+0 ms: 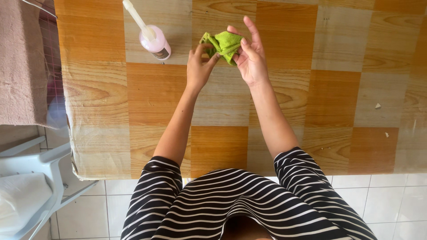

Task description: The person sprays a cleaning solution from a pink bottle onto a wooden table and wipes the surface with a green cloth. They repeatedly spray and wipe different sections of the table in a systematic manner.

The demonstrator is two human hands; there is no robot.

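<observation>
Both hands hold a crumpled green cloth (224,44) above the checkered wood-patterned table (311,98): the left hand (200,66) pinches its edge, the right hand (249,55) grips it with fingers partly spread. A pink spray bottle (153,39) with a dark label band and white nozzle lies near the left hand.

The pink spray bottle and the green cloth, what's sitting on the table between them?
Nothing. In the head view, only bare checkered table separates the pink spray bottle from the green cloth, which the left hand and right hand hold.
</observation>
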